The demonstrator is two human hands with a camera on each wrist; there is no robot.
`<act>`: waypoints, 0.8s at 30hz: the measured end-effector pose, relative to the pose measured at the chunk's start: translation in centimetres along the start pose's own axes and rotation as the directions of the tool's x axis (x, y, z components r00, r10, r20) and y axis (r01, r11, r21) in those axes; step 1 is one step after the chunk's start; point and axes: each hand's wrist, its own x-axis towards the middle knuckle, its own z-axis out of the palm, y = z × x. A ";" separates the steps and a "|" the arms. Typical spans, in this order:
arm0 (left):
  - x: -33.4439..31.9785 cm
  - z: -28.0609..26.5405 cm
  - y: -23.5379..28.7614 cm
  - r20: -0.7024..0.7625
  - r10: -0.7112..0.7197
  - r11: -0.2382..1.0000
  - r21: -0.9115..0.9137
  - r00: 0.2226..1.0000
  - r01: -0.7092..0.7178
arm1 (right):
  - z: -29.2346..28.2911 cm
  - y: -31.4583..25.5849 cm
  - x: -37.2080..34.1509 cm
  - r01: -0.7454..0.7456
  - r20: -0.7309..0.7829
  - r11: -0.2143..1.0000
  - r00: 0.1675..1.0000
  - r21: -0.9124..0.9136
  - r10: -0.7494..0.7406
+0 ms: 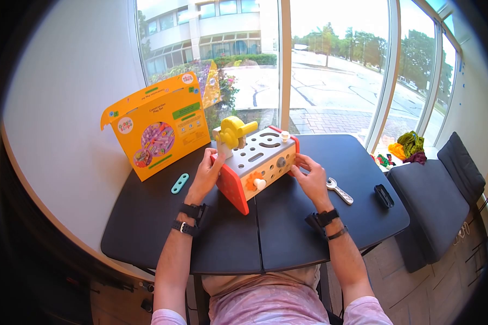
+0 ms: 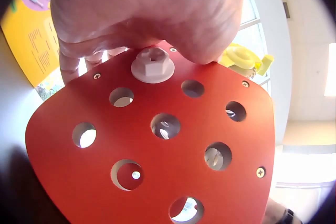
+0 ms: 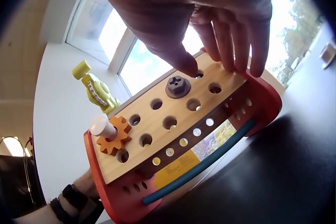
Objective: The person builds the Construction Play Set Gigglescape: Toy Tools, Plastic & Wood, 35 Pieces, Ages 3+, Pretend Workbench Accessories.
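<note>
A toy workbench with red end panels point(image 1: 232, 187) point(image 2: 239, 142) is tilted between two hands. The left hand point(image 1: 207, 173) point(image 2: 142, 8) grips the upper edge of one end panel, beside a white hex piece point(image 2: 153, 69). At the opposite end, the right hand point(image 1: 312, 179) point(image 3: 173, 3) holds on with its thumb against the wooden side, near a grey bolt point(image 1: 281, 162) point(image 3: 178, 86). That side also carries an orange gear point(image 1: 251, 181) point(image 3: 119, 137) with a white peg point(image 1: 259, 184) point(image 3: 102, 126). A yellow piece point(image 1: 232, 133) point(image 3: 98, 91) stands above the left end.
On the black table point(image 1: 222, 249) lie a teal strip point(image 1: 176, 188) at left, a white wrench point(image 1: 340, 192) and a black tray point(image 1: 384, 196) at right. An orange box point(image 1: 168, 116) stands at the back left by the window. A dark chair point(image 1: 428, 200) is beyond the table's right edge.
</note>
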 end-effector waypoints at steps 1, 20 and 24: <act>0.0 0.1 0.0 0.001 0.003 1.000 -0.007 1.000 -0.003 | -0.1 -0.2 -0.1 -0.009 0.017 1.000 1.000 0.010 0.009; 0.1 0.3 -0.1 0.003 0.005 1.000 -0.011 1.000 -0.005 | -0.5 -0.3 -0.4 0.016 0.274 0.994 0.962 -0.110 0.015; -0.1 0.0 0.5 0.029 -0.012 1.000 -0.019 1.000 0.012 | -0.5 -0.2 -0.5 0.012 0.275 0.994 0.961 -0.105 0.017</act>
